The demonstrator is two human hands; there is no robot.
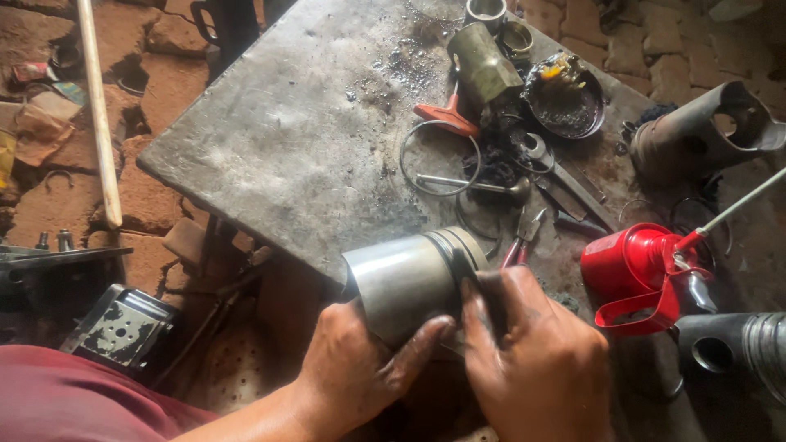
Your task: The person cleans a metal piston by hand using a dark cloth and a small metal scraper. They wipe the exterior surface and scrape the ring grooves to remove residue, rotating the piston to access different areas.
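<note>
A grey metal piston (409, 274) lies on its side at the near edge of a steel workbench (286, 139). My left hand (360, 368) grips its smooth skirt from below, thumb stretched across the metal. My right hand (540, 360) closes over the ringed crown end, fingers pressing on the grooves. Whether a ring sits under those fingers is hidden.
A red oil can (647, 274) with a long spout stands right of my hands. Loose piston rings (440, 160), red-handled pliers (524, 237), a valve (475, 185), a dirty dish (565, 102) and another piston (737, 348) lie about. A wooden stick (98, 115) leans at left.
</note>
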